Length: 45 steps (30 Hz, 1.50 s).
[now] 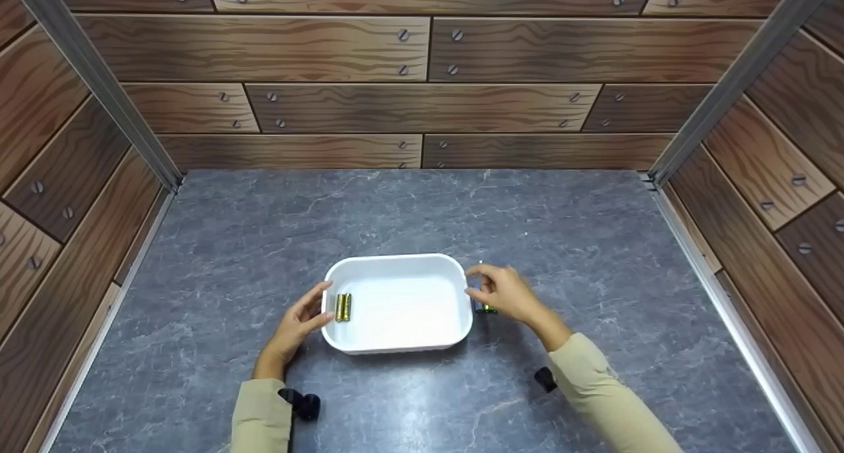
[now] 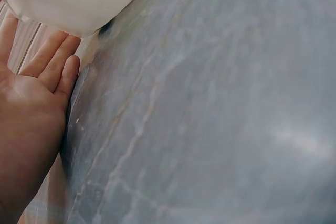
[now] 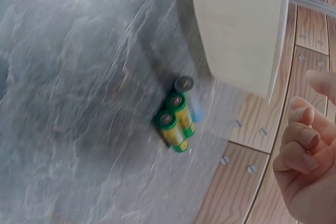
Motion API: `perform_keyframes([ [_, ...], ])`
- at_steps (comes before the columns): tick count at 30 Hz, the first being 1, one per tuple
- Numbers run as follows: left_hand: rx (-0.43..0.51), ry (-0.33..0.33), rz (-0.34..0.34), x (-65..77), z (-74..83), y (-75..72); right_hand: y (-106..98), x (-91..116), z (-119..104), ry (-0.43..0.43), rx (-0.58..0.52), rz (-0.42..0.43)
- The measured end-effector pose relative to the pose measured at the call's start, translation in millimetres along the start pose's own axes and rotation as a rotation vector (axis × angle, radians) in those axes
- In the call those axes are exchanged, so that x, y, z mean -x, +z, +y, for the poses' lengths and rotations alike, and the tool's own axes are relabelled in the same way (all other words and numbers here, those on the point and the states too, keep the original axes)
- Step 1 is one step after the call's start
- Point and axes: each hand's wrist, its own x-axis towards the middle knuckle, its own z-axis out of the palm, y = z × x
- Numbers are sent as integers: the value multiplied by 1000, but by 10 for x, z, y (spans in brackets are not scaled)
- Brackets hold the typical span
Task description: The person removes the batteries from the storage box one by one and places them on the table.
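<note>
A white rectangular basin (image 1: pixel 399 346) with rounded corners sits at the middle of the tabletop. Inside it, against the left wall, two gold-coloured batteries (image 1: pixel 343 307) lie side by side. My left hand (image 1: pixel 300 321) touches the basin's left end, thumb and fingers spread along the rim; the left wrist view shows its fingers extended against the outer wall. Beside the right rim is my right hand (image 1: pixel 506 293), thumb and index finger apart, the others bent, holding nothing. Below it on the table lie two green-and-yellow batteries (image 3: pixel 179 116) and a dark-ended battery (image 3: pixel 184 84), partly hidden in the head view.
The grey marbled tabletop (image 1: pixel 264 222) is enclosed by wood-patterned walls (image 1: pixel 422 107) at the back and both sides. Metal corner posts (image 1: pixel 112 103) stand at the back. Black wrist devices (image 1: pixel 304 405) show by both sleeves.
</note>
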Motion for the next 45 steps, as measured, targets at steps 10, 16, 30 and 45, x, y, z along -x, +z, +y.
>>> perform_keyframes([
  [10, 20, 6, -4, -3, -8, -2, 131, -72, -188, -29, 11, -14],
  [16, 12, 6, 4, -3, -9, 1, 244, -122, -294, -91, 39, -10],
  [30, -22, 8, -2, 11, 3, 0, 526, -194, -505, -161, 134, -102],
  [45, -6, 17, -25, 6, 0, -14, 834, -333, -624, -222, 161, -140],
])
